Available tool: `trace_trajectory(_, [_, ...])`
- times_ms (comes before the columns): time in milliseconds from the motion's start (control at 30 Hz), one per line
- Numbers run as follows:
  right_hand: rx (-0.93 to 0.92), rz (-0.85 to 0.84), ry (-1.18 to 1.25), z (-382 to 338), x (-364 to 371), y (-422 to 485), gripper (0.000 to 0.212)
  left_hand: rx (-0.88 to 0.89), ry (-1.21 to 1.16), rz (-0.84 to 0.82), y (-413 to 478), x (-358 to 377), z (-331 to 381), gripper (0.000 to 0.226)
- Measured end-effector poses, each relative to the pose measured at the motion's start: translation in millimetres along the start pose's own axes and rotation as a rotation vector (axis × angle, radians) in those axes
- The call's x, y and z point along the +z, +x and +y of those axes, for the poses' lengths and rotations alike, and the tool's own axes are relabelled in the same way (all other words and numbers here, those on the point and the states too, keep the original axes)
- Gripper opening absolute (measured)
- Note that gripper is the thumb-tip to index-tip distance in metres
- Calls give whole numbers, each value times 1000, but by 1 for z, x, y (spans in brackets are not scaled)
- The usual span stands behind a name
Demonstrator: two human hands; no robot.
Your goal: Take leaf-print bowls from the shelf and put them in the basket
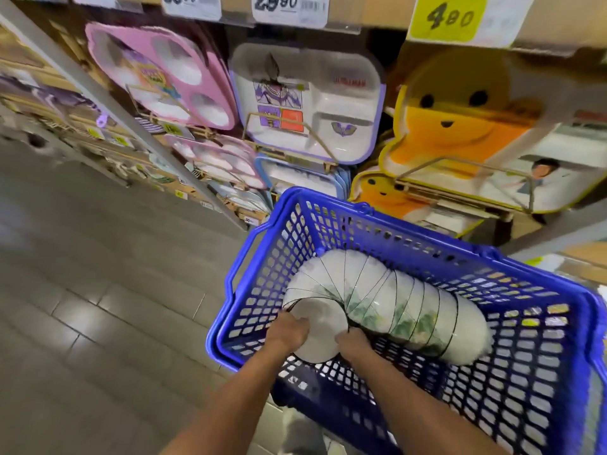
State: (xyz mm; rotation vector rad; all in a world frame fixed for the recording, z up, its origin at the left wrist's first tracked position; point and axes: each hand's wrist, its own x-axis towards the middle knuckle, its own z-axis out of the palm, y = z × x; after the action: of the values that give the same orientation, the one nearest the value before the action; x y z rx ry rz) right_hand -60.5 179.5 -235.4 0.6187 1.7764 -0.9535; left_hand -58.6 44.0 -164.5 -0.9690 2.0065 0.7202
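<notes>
A: Quick, where is the task's thing?

B: The stack of leaf-print bowls [394, 300] is inside the blue basket [295, 224], lying on its side on the mesh bottom. It is no longer on the shelf [542, 44].

A: Hands?

B: Both are at the near end. The left hand [289, 333] curls over the left edge of the end bowl's base. The right hand [353, 343] grips the right edge. Both are closed on that end bowl, nothing else held.

A: Why two hands there?

B: My guess is that nested bowls on their side tend to fan apart. Holding the end from both sides keeps it from rolling while it settles.

A: Why on its side?

B: Probably too tall to stand upright in the basket. Lying down, it fits below the rim.

A: Axis?

B: The long axis runs from the hands at near left to the far right of the basket. It isn't straight: it arches away in the middle, and the rims splay there. The base of the near bowl faces the person, so the openings point toward the right end.

A: Anything else?

B: Children's trays [308, 103] stand on the shelf behind, under price tags [448, 18]. Grey tiled floor [82, 290] on the left. The frame is blurry, and the leaf print shows only as green patches.
</notes>
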Motion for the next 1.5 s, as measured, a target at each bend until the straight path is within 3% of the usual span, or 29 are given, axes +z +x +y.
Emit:
trace_trajectory(467, [-19, -24, -73, -19, -15, -31, 35, 141, -72, -113, -22, -24, -6, 42])
trace_trajectory(633, [82, -82, 88, -28, -26, -65, 25, 190, -44, -97, -34, -34, -14, 42])
trace_trajectory(800, [135, -196, 256, -22, -47, -94, 35, 242, -300, -105, -47, -40, -12, 36])
trace_trajectory(933, [88, -162, 294, -20, -61, -113, 41, 267, -434, -148, -64, -35, -8, 31])
trace_trajectory(1067, [35, -118, 331, -26, -73, -134, 40, 331, -607, -208, -88, -24, 3, 47])
trace_trajectory(1300, [-140, -52, 404, -45, -86, -208, 30, 530, -837, -163, -122, -48, 41, 46])
trace_trajectory(1500, [-358, 162, 436, -43, -118, -292, 59, 702, -848, -173, -187, -92, 93, 54])
